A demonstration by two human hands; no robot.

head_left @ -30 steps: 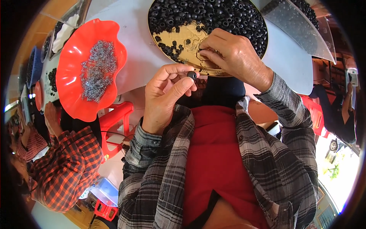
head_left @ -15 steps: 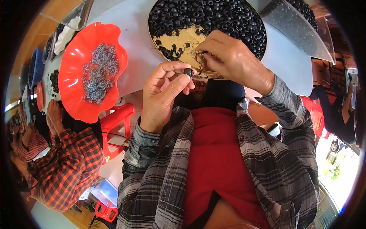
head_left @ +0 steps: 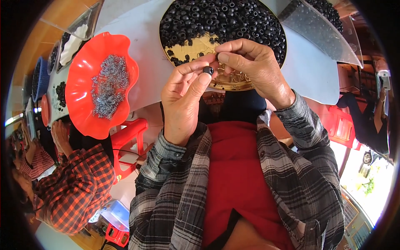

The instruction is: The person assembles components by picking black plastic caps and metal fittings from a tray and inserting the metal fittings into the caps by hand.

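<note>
My left hand (head_left: 181, 98) is closed in a pinch, holding a black hollow bead-like piece (head_left: 208, 71) between thumb and fingertips, its hole showing. Close beside it, my right hand (head_left: 260, 66) pinches a small dark piece (head_left: 217, 56), mostly covered by the thumb and finger. Both hands are over the near edge of a round gold tray (head_left: 196, 49). Many black hollow pieces (head_left: 225, 21) fill the tray's far part, and smaller black bits lie on its bare gold surface.
At the left, a wavy-rimmed red bowl (head_left: 79, 83) holds a heap of small metal springs (head_left: 110, 83). A clear plastic bin (head_left: 321, 33) with black pieces stands at the far right. A person in a checked shirt (head_left: 79, 187) sits at my left, near a red stool (head_left: 131, 133).
My right hand has come up from the tray's surface to beside my left fingertips, with a small dark piece pinched in it. The left hand still holds the black bead-like piece.
</note>
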